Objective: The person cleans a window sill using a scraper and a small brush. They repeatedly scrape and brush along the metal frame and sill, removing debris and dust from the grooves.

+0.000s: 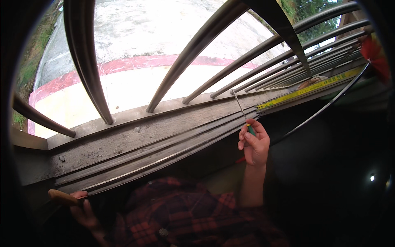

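Observation:
My right hand (254, 140) grips a slim screwdriver (251, 129) by its green and yellow handle. The thin metal shaft points up past the window track, its tip in front of the sill near the foot of a bar. At lower left, my left hand (85, 210) is closed around a tool with a rounded wooden handle (63, 197); its other end is lost in the dark. The fingers lie by the near end of the metal sliding-window track (148, 151). Behind the track runs a gritty sill (126, 134) with loose crumbs of debris.
Metal security bars (197, 43) rise from the sill's outer edge. Yellow printed film (308, 89) covers the track's far part, beside a crumpled tan item (312, 81). A long curved strip (330, 103) reaches toward a red object (373, 55) at right. The room below is dark.

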{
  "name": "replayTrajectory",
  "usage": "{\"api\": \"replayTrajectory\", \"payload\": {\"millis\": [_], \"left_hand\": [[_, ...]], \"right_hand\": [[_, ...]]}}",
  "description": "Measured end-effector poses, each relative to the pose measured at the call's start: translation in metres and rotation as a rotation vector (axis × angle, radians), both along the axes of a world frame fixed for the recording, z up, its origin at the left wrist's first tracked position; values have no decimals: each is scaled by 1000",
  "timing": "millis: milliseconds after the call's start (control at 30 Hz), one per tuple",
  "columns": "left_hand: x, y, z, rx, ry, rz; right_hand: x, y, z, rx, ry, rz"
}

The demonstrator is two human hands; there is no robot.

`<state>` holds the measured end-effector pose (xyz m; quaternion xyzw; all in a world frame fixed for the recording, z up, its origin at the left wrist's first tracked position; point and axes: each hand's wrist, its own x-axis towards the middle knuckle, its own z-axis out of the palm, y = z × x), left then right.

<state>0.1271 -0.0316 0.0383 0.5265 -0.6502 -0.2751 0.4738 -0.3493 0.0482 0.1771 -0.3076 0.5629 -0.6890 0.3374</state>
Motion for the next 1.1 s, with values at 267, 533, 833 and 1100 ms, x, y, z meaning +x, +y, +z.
{"api": "replayTrajectory", "payload": {"millis": [267, 533, 833, 1100], "left_hand": [[20, -5, -33, 67, 5, -17], [19, -7, -21, 159, 18, -36], [15, 0, -22, 182, 18, -21], [24, -3, -36, 180, -17, 2]], "right_hand": [[42, 7, -28, 98, 350, -127], [62, -4, -59, 113, 561, -191], [-88, 3, -66, 216, 895, -691], [-159, 6, -97, 203, 668, -869]]}}
